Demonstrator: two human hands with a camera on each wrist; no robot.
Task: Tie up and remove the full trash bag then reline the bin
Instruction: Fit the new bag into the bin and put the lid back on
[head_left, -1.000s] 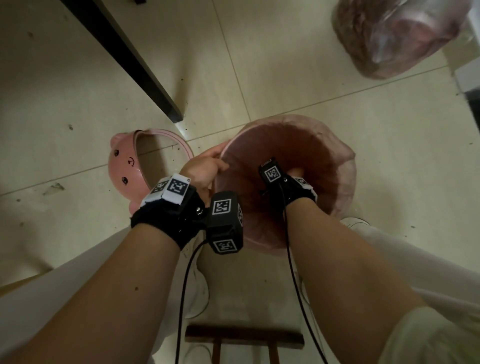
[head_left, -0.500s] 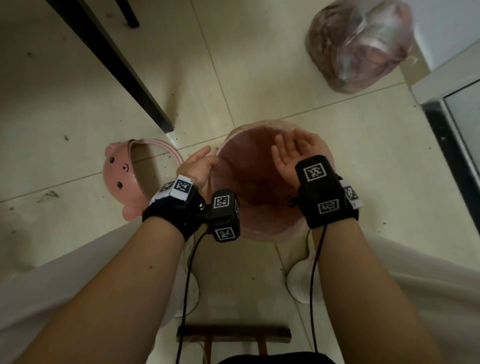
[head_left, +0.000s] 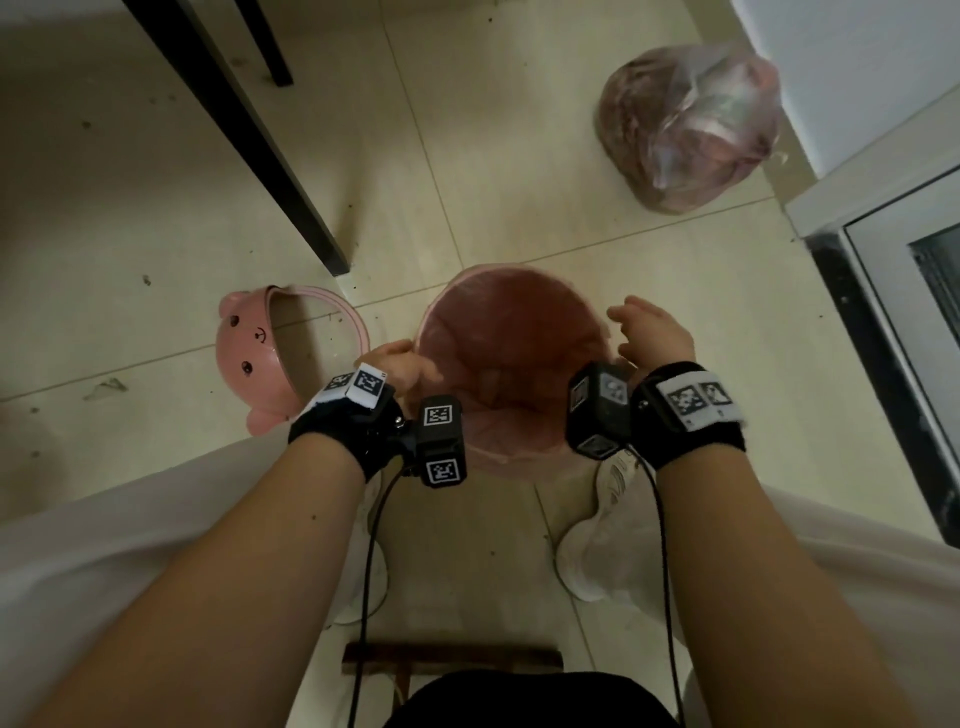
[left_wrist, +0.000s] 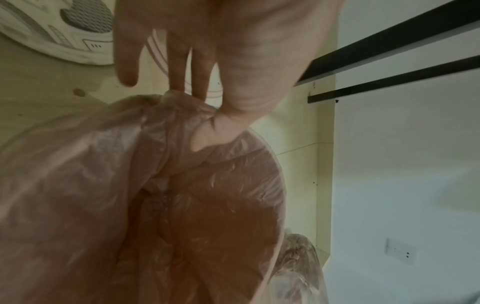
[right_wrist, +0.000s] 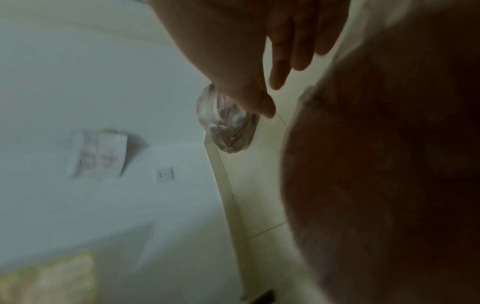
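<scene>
Floor (head_left: 597, 218): pale tiles; everything here stands on it.
Full trash bag (head_left: 691, 124): translucent pink, closed at the top, on the floor by the wall, well apart from the bin.
Bin (head_left: 519, 457): round, pink, upright between the person's white shoes.
New liner (head_left: 498, 353): thin pink plastic inside the bin, its edge folded out over the rim.
Bin lid (head_left: 249, 358): pink ring with an animal face, on the floor just left of the bin.
Left hand (head_left: 400, 364): at the bin's left rim; thumb and fingers (left_wrist: 200, 82) pinch a gathered fold of liner against the rim.
Right hand (head_left: 654, 332): just beside the right rim, holding nothing; fingers (right_wrist: 280, 67) straight and close together, whether they touch the liner cannot be told.
</scene>
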